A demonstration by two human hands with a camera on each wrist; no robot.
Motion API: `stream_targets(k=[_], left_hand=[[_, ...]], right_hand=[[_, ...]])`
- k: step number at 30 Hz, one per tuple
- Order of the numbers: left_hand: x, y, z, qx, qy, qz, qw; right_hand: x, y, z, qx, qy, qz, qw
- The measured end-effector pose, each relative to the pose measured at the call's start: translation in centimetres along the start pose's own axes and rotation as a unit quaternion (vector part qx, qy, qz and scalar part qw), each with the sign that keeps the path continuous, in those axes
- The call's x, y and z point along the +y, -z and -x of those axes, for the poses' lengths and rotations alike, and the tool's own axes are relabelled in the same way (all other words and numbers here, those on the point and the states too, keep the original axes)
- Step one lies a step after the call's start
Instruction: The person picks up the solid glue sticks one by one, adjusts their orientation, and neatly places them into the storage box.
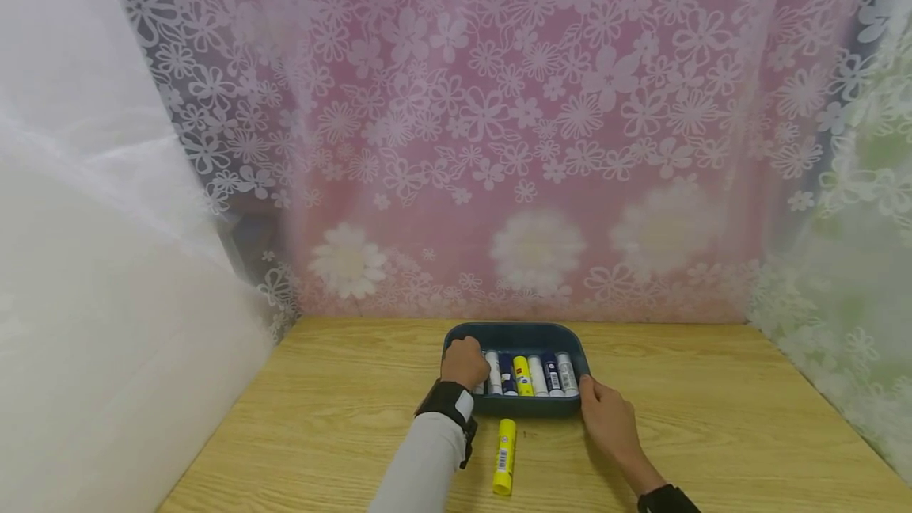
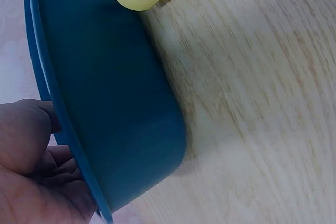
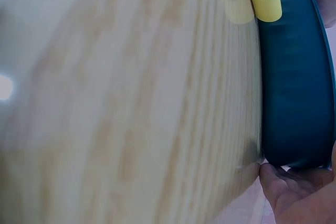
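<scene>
A dark teal tray [image 1: 527,408] sits on the table with a row of glue sticks lying in it, white, dark blue and yellow. My left hand [image 1: 465,362] reaches over its left end with bent fingers, partly covering a whitish stick there. In the left wrist view the tray's rim hides those fingertips, so a grip on that stick cannot be made out. My right hand [image 1: 611,422] grips the tray's front right corner, thumb at the rim. Apart from the row, a yellow glue stick [image 1: 504,457] lies on the table in front of the tray, between my forearms.
The wood-grain table [image 1: 342,418] extends to both sides of the tray. Behind it hangs a pink flowered curtain [image 1: 463,141]. White sheeting [image 1: 121,299] closes off the left side, and a pale flowered sheet [image 1: 841,323] hangs at the right.
</scene>
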State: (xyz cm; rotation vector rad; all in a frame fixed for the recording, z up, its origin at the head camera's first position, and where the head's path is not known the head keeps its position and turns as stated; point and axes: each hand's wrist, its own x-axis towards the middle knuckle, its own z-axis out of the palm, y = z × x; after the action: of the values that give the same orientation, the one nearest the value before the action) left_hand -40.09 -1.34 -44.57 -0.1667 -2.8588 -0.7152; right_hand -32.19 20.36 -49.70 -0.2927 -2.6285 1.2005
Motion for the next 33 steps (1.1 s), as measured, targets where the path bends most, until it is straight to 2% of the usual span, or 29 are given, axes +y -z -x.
stream_targets(k=[4, 10, 18, 24, 27, 33], left_hand=[[-0.1, 0.1, -0.1, -0.02, 0.001, 0.012, 0.9997], [-0.3, 0.3, -0.2, -0.036, -0.021, 0.029, 0.9987], [0.1, 1.1, -0.4, -0.065, -0.032, 0.022, 0.9971], [0.5, 1.9, -0.2, -0.056, -0.065, 0.013, 0.9962], [0.5, 2.2, -0.3, -0.065, -0.07, -0.003, 0.9955], [1.1, 3.0, 0.0, -0.061, -0.086, -0.028, 0.994]], right_hand=[[0.0, 0.0, 0.0, 0.002, 0.001, -0.001, 1.0], [0.2, -0.2, 0.0, 0.005, -0.001, 0.004, 1.0], [0.1, -0.1, -0.1, 0.005, -0.002, 0.003, 1.0], [0.2, -0.1, -0.2, 0.006, 0.0, 0.003, 1.0], [0.2, -0.2, -0.2, 0.007, 0.001, 0.003, 1.0], [0.1, -0.1, -0.1, 0.005, 0.001, 0.005, 1.0]])
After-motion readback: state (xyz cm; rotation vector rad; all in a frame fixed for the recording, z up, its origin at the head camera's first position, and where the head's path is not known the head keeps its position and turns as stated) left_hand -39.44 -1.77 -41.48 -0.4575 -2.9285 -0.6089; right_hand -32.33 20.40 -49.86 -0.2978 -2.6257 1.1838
